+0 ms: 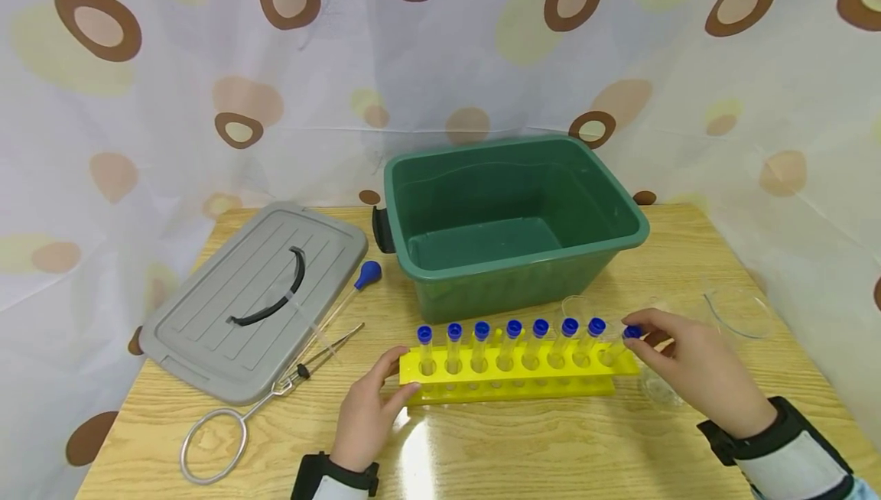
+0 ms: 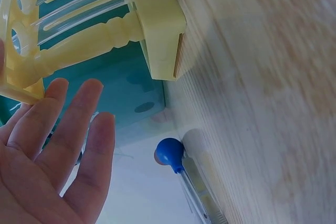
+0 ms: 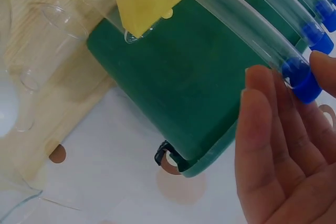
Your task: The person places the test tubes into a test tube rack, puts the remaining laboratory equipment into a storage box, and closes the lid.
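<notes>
Starting at the far left, we are seeing the grey lid (image 1: 241,286) lying flat, with the metal ring (image 1: 258,404) on its rod and the blue-bulbed dropper (image 1: 369,272) resting between it and our hands. Next along, our left hand (image 1: 365,412) is holding the left end of the yellow rack (image 1: 516,376) in a narrow grip, thumb at the front and a finger at the back corner, so the rack is reaching away to that hand's right, its long axis running sideways across the table. Behind it, the green tub (image 1: 509,286) is sitting near, while seven tubes (image 1: 513,329) are standing in a row along the rack. At the right end, the eighth tube (image 3: 247,25) is carrying the relation we are judging to matter most: its long axis is slanting down and left from our fingertips toward the last hole, its capped top leaning toward the right hand (image 1: 702,366). That hand is clearly the nearer one, pinching the blue cap (image 3: 302,80), with the tube lying to its left; we are not managing to tell whether the foot is fully seated. Farther right, a faint glass piece (image 1: 721,320) is lying just beyond the hand.
</notes>
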Demonstrator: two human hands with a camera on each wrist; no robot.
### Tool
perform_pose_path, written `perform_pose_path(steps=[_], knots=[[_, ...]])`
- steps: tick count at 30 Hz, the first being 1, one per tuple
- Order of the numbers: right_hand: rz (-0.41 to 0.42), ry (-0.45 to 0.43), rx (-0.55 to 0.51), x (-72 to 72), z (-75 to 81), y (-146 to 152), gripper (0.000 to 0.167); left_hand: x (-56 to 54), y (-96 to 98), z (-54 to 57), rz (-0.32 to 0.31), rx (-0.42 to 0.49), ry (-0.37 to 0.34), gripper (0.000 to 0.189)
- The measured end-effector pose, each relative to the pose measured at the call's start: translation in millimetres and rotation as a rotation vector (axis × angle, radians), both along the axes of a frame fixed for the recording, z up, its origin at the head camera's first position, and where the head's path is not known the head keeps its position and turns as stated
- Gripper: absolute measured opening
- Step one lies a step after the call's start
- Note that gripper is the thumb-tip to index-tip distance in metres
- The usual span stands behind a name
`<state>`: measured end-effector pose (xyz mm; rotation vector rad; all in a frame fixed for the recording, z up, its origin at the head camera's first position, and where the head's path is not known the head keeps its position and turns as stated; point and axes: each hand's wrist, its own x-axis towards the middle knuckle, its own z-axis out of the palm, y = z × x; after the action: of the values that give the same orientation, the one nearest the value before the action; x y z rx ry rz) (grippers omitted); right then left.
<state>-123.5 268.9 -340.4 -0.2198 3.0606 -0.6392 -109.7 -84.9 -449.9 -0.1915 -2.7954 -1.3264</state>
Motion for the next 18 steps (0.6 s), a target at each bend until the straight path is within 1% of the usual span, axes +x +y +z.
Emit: perform_pose_path(steps=[4, 8, 11, 13, 15, 18], knots=[[-0.001, -0.030, -0.009, -2.0, -4.9, 3, 0.027, -0.4, 0.2, -0.3, -0.001, -0.002, -0.007, 0.045], [0.015, -0.094, 0.005, -5.6, -12.4, 8, 0.037, -0.9, 0.8, -0.7, -0.002, -0.003, -0.014, 0.045], [0.043, -0.203, 0.054, -9.1, -19.3, 13, 0.050, -1.0, 1.1, -0.7, -0.001, 0.001, -0.020, 0.046], [0.068, -0.269, 0.096, -11.3, -24.4, 15, 0.055, -0.9, 1.1, -0.5, 0.000, 0.005, -0.024, 0.046], [0.085, -0.312, 0.123, -12.7, -29.3, 16, 0.056, -0.7, 0.7, -0.3, 0.001, 0.007, -0.026, 0.046], [0.095, -0.309, 0.139, -13.9, -35.5, 15, 0.052, -0.8, -0.1, -0.6, -0.001, 0.011, -0.031, 0.046]])
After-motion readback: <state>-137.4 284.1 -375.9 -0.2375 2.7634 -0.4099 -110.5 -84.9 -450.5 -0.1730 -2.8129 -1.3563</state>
